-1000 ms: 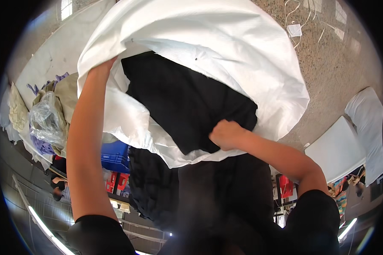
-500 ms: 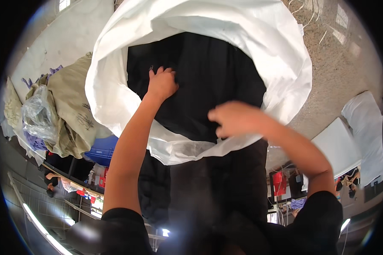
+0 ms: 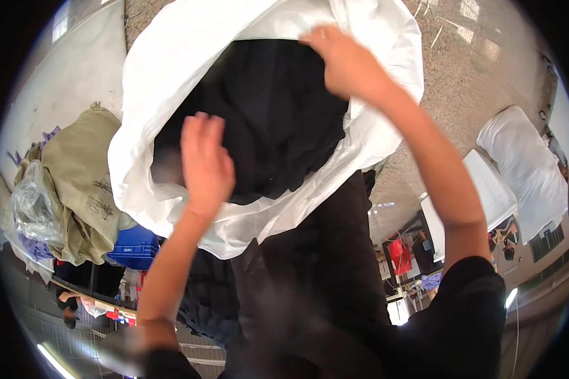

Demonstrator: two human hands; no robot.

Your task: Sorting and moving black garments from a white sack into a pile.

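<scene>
A large white sack (image 3: 139, 107) stands in front of me with its mouth wide and its rim rolled outward. Black fabric (image 3: 265, 114) fills it, bunched and creased. My left hand (image 3: 207, 167) is over the near left part of the fabric, fingers stretched out and slightly blurred; nothing shows in them. Toward the far right of the mouth, my right hand (image 3: 355, 66) is at the border between the fabric and the sack's inner wall. Its fingers are curled in, and whatever they may hold is hidden.
Left of the sack lie a full khaki sack (image 3: 82, 158), a clear plastic bag (image 3: 36, 202) and a blue crate (image 3: 134, 247). A stuffed white sack (image 3: 528, 164) is off to the right, on the speckled floor (image 3: 455, 82). Black garments (image 3: 212, 297) are heaped close to my legs.
My right hand has gone from the near right of the mouth to its far side. My left hand has come nearer and lifted its fingers. The sack appears shifted left and tilted.
</scene>
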